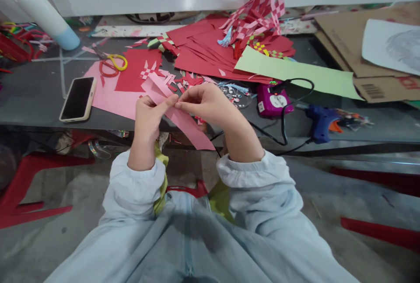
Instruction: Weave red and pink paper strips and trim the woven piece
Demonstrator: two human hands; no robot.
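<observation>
A long pink paper strip (192, 131) slants between my hands, its lower end hanging over the table's front edge. My left hand (150, 110) is closed on it, thumb pressed on top. Beside that thumb, my right hand (205, 101) pinches with thumb and fingertips at the paper's edge; the exact spot it grips is partly hidden by the fingers. Under and behind the hands lie a pink sheet (111, 99), a red sheet (131, 71) and small red and pink scraps (188, 82). Scissors (113, 64) with red and yellow handles rest on the sheets.
A phone (78, 99) lies at left, near a white and blue bottle (42, 9). Behind are red sheets (200, 51), woven paper pieces (256, 16) and a green strip (295, 71). To the right sit a purple box (274, 101), a cable, a blue glue gun (320, 121) and cardboard (344, 42).
</observation>
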